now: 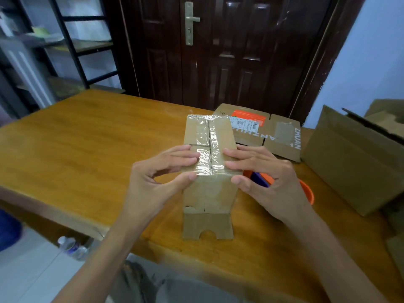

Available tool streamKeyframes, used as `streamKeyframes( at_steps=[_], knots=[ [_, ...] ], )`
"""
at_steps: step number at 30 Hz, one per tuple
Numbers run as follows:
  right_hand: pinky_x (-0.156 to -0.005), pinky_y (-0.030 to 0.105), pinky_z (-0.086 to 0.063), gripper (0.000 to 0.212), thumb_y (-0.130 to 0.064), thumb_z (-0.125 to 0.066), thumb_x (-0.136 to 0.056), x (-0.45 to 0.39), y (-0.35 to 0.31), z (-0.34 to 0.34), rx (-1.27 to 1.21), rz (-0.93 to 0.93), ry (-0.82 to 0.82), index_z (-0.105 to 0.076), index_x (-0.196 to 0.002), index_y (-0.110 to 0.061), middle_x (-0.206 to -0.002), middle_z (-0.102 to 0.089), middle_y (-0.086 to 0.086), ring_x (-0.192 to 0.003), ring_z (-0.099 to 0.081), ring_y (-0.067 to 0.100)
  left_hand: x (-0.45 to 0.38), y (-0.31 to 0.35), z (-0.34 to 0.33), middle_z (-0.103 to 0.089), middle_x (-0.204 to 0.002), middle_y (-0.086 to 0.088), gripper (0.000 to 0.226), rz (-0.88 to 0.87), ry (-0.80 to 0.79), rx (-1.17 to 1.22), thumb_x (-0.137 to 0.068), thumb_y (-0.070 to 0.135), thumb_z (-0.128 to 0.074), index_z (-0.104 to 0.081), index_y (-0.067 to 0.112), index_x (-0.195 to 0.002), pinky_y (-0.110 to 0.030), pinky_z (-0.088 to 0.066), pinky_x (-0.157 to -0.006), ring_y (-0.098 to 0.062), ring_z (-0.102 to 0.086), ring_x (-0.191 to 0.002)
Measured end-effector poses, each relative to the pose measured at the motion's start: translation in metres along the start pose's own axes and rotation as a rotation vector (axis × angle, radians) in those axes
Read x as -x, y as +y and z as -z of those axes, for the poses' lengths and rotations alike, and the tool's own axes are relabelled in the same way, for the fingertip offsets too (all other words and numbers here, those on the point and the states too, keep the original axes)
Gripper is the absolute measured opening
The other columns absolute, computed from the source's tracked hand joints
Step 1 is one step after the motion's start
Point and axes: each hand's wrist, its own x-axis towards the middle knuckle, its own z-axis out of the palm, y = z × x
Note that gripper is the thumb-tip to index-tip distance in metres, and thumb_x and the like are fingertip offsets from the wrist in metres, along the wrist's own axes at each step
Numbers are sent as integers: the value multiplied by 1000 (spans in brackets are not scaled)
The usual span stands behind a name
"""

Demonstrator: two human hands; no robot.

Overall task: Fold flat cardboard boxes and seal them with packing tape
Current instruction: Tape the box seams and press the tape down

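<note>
We've got a plain brown cardboard box (208, 191) with shiny clear packing tape (207, 147) on a honey-orange wooden table (87, 145). Behind it, a flattened box (282, 138) has an orange label (249, 119) and white lettering, near a dark brown door (229, 51).

open table (72, 149) left of small box (208, 193), large carton (349, 165) blocking right

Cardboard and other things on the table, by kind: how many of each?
Folded, taped box, held by left hand and right hand: 1
Flattened box: 1
Large open box: 1
Orange tape dispenser: 1
Total: 4
</note>
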Motion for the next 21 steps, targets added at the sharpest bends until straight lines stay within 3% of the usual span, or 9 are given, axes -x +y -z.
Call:
streamKeyframes(
  at_steps=[7, 13, 17, 21],
  knots=[
    [-108, 46, -52, 29, -34, -71, -96, 3, -1, -8, 61, 59, 84, -76, -118, -16, -134, -69, -6, -136, -56, 14, 2, -1, 0, -79, -119, 1, 30, -22, 32, -77, -80, 14, -87, -80, 9, -109, -36, -61, -93, -18, -66, -129],
    [-92, 43, -58, 43, -51, -77, -85, -2, -14, -43, 240, 59, 311, -76, -96, -9, -119, -74, 1, -118, -65, 23, 4, 10, -20, -80, -110, 8, 36, -29, 197, -214, -74, 35, -90, -81, 12, -99, -24, -60, -82, -7, -68, -123],
    [-99, 46, -57, 33, -39, -74, -91, 3, -8, -30, 114, 51, 224, -78, -103, -9, -127, -73, -2, -131, -60, 19, 1, 6, -7, -78, -118, 1, 34, -86, 79, -202, -79, 23, -87, -80, 6, -107, -31, -61, -93, -13, -67, -126],
    [-105, 37, -55, 25, -25, -66, -99, 9, -4, -14, 37, 12, 72, -75, -121, -17, -141, -65, -11, -144, -49, 11, -4, 0, 13, -73, -131, -5, 35, -90, -134, -161, -86, 10, -78, -75, 3, -120, -32, -52, -110, -16, -61, -136]
  ],
)
